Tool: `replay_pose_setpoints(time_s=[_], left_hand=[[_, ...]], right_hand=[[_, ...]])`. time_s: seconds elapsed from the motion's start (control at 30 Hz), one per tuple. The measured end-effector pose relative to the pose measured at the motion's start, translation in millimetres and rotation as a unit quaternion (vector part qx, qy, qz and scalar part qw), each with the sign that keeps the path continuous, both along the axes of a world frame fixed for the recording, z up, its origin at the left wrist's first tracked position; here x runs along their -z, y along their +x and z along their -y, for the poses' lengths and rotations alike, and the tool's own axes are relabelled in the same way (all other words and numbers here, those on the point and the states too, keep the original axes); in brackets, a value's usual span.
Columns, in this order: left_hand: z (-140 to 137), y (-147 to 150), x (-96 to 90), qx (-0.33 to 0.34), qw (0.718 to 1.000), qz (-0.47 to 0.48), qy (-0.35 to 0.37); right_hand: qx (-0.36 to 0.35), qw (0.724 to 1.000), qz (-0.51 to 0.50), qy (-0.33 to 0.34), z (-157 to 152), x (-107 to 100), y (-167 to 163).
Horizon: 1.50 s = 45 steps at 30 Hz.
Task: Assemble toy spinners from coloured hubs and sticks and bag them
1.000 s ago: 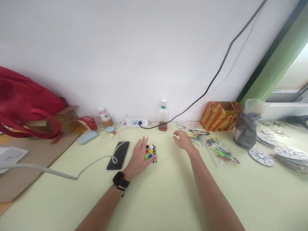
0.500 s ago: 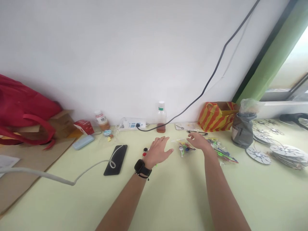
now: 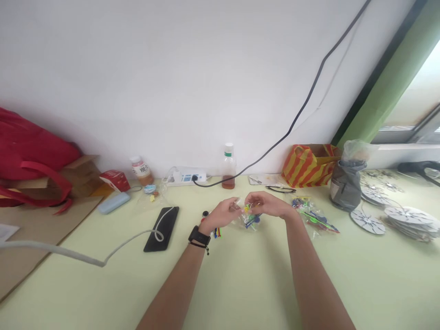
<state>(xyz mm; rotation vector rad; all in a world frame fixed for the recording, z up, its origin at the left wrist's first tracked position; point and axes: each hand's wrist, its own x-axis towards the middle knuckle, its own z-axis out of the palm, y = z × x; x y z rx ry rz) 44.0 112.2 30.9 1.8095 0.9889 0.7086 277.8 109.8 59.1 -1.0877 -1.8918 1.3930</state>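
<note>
From my remote station I view a pale green table (image 3: 240, 284) extending under and around all fingers. To the far left of the fingers I log a red bag (image 3: 30, 146); beyond the right fingers and to their right, a striped bag (image 3: 305, 167). Farther right of those fingers stands a grey pouch (image 3: 345, 188), with a stack of discs (image 3: 410, 217) beside it.

I register the left hand (image 3: 222, 214) and the right hand (image 3: 266, 203) facing each other, fingertips near one another. Left fingers: bent, thumb and fingertips pinching the film of a clear bag (image 3: 252, 220). Right fingers: curled, pinching the same film from the opposite side. The bag, containing small coloured parts, sits between and just below both sets of fingertips; whether its base touches the table I cannot tell.

Left of the left fingers lies a black phone (image 3: 163, 227). Beyond the left fingertips stands a bottle (image 3: 228, 169). Beyond the right fingers lie glasses (image 3: 280, 189). Behind the left fingers, near the wrist, I note loose coloured pieces (image 3: 217, 233), partly hidden by the hand
</note>
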Motion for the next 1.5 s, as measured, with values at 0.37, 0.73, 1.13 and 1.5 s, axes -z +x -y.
replay_pose_setpoints(time_s=[0.37,0.73,1.13,1.5], left_hand=[[-5,0,-0.2,-0.094,0.971,0.204,-0.086],[-3,-27,-7.1,-0.052,0.997,-0.063,-0.001],[1,-18,4.1,0.037,0.992,-0.116,0.018],[4,-9,5.2,0.035,0.99,-0.121,0.056]], right_hand=[[0.059,0.989,-0.1,-0.094,6,11,24],[0.123,0.992,0.015,0.001,16,-19,46],[0.183,0.964,-0.003,0.192,19,-48,19],[0.481,0.847,-0.132,0.185,5,-23,63]])
